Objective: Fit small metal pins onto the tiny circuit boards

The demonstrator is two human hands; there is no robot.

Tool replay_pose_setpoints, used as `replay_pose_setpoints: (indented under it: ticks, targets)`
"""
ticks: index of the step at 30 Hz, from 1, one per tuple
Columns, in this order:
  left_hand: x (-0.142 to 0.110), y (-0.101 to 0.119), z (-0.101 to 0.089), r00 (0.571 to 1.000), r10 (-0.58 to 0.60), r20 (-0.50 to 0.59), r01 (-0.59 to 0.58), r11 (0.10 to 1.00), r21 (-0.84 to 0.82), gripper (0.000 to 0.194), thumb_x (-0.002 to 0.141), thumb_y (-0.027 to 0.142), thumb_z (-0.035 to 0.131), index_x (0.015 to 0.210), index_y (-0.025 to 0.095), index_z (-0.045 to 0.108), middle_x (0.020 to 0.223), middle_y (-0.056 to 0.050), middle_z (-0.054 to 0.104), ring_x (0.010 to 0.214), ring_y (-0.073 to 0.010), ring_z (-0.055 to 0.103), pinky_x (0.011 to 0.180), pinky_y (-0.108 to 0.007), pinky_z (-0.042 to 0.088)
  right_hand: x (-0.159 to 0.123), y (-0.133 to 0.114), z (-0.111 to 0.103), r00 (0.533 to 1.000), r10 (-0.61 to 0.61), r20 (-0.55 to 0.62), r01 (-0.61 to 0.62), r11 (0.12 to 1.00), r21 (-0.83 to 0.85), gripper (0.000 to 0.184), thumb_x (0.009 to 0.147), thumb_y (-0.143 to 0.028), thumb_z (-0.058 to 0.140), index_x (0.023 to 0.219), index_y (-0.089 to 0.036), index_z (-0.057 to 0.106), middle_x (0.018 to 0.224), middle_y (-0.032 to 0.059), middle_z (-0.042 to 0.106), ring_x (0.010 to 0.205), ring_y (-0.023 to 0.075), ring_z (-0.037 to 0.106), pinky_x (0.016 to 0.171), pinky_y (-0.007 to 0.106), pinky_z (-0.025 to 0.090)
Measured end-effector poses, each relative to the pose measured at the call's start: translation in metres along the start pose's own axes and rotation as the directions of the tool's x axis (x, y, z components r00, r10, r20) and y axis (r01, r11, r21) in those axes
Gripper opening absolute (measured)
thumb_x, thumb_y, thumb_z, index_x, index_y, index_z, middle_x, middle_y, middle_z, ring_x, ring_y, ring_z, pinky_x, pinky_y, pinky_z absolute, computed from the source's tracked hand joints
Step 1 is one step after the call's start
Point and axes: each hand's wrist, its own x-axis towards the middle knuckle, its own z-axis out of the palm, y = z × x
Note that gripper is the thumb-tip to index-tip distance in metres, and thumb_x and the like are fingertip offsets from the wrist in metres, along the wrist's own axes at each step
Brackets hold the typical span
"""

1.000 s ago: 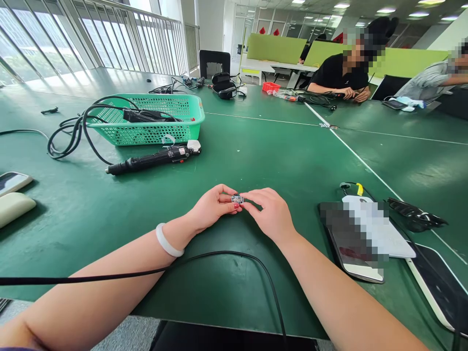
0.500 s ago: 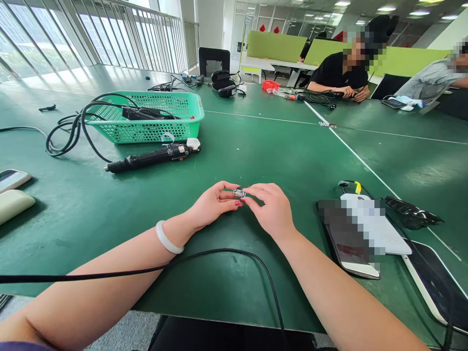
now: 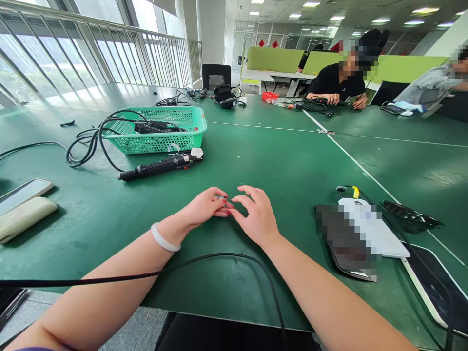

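Low over the green table [image 3: 278, 161], my left hand [image 3: 204, 207] is closed on a small silver-and-black piece [image 3: 221, 198]. Fingers cover most of that piece, so its kind cannot be made out. Close by on the right, my right hand [image 3: 258, 214] has its fingers curved and apart, with nothing seen between them. Its thumb tip is very near the left fingertips; whether they touch is unclear. A black electric screwdriver [image 3: 161, 165] lies farther off, left of my hands.
Behind the screwdriver stands a green basket [image 3: 153, 144] with cables. Phones [image 3: 427, 278] and sunglasses [image 3: 411, 214] lie at right; a pale case [image 3: 27, 219] at left. A black cable [image 3: 234, 254] crosses over my left forearm. A person [image 3: 334, 80] sits across the table.
My right hand has let go of the small piece and opened its fingers. My left hand has moved slightly left with it, turning it partly out of sight. The camera view has shifted.
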Motion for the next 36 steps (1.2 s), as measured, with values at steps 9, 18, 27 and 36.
replay_pose_setpoints:
  ticks: [9,18,27,36]
  targets:
    - [-0.035,0.003,-0.111,0.918,0.345,-0.195,0.078,0.325,0.942,0.023,0.083,0.030,0.046,0.102,0.022,0.056,0.080,-0.004,0.071,0.078,-0.0238,0.065,0.070,-0.031,0.044,-0.004,0.015,-0.012,0.995,0.098,0.008,-0.098,0.992,0.075,0.018,0.081,-0.033,0.062,0.097,-0.024,0.066,0.116,0.0064,0.059,0.093,0.0206,0.056,0.087,0.043,0.049]
    - [-0.052,-0.004,-0.134,0.949,0.312,-0.046,0.016,0.099,0.995,0.031,0.084,0.037,0.041,0.101,0.024,0.062,0.088,-0.005,0.073,0.080,-0.0277,0.065,0.069,-0.033,0.041,-0.005,0.015,-0.011,0.991,0.119,0.052,-0.123,0.990,0.070,0.021,0.082,-0.031,0.060,0.102,-0.025,0.065,0.115,0.0057,0.059,0.098,0.0210,0.056,0.088,0.041,0.049]
    - [-0.050,-0.011,-0.146,0.930,0.365,-0.055,-0.044,0.258,0.965,0.030,0.078,0.042,0.053,0.098,0.029,0.072,0.095,-0.002,0.073,0.090,-0.0255,0.064,0.081,-0.033,0.043,-0.006,0.017,-0.011,0.990,0.128,0.058,-0.132,0.988,0.084,0.021,0.083,-0.031,0.058,0.102,-0.023,0.065,0.114,0.0064,0.060,0.103,0.0222,0.056,0.090,0.041,0.048]
    - [-0.044,-0.033,-0.147,0.833,0.350,-0.429,-0.062,0.828,0.557,0.047,0.070,0.052,0.061,0.102,0.018,0.065,0.115,-0.011,0.065,0.099,-0.0233,0.061,0.091,-0.038,0.045,-0.006,0.021,-0.010,0.990,0.127,0.056,-0.132,0.985,0.112,0.022,0.085,-0.028,0.054,0.104,-0.023,0.064,0.113,0.0067,0.061,0.104,0.0214,0.056,0.090,0.041,0.048]
